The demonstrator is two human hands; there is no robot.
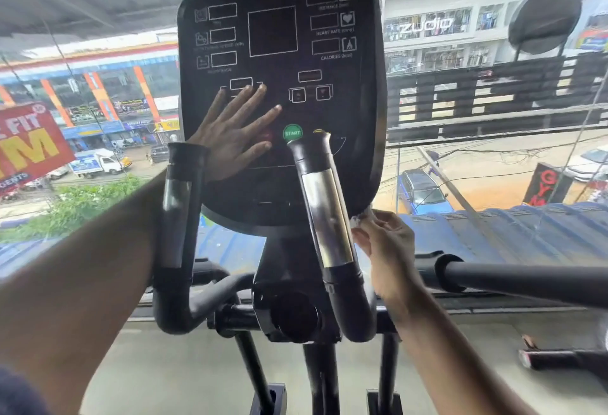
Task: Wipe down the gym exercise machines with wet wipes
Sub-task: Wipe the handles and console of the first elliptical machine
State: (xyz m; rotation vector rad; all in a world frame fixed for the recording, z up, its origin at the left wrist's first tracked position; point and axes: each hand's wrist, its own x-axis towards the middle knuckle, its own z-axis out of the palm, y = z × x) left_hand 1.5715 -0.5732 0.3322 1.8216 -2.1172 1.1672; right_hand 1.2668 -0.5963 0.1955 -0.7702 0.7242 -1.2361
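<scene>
L hand (230, 138) lay flat, fingers spread, on console (279, 85). R hand (385, 243) pinched white wet wipe (362, 218) vs console's lower-R edge, beside R handlebar (325, 217).

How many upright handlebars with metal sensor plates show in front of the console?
2: the left handlebar stands beside the left hand; the right handlebar stands below the START button, by the right hand pinching the wipe.
</scene>
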